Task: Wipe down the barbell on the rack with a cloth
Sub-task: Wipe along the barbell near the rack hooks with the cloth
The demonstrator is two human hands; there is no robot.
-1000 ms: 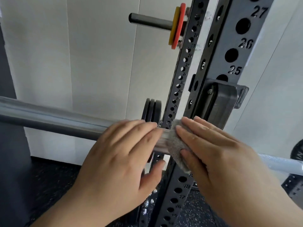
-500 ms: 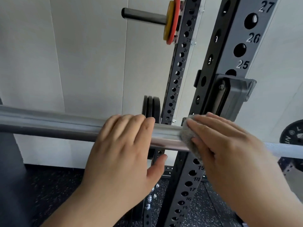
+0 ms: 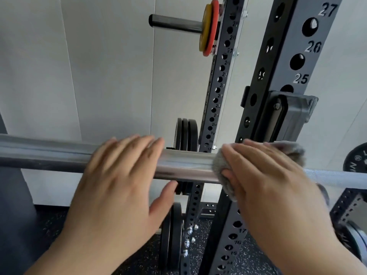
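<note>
The barbell's thick steel sleeve (image 3: 49, 155) runs across the view from the left edge to the rack upright, and its thinner shaft (image 3: 337, 178) continues to the right. My left hand (image 3: 121, 181) lies over the sleeve with the fingers on top and the thumb under it. My right hand (image 3: 266, 181) presses a grey fuzzy cloth (image 3: 220, 167) around the sleeve's inner end, in front of the upright. A fold of cloth sticks out behind the fingers. The bar under the right hand is hidden.
The dark rack upright (image 3: 278, 76) with numbered holes carries a J-hook (image 3: 294, 116) just above the bar. A second upright (image 3: 220, 76) holds a peg with yellow and red plates (image 3: 209, 28). Black plates (image 3: 186, 133) sit behind the bar; another plate (image 3: 357, 157) is at right.
My right hand and the cloth have slid right along the sleeve towards the upright. The gap between my hands has widened, baring more shiny steel. The left hand stays on the sleeve.
</note>
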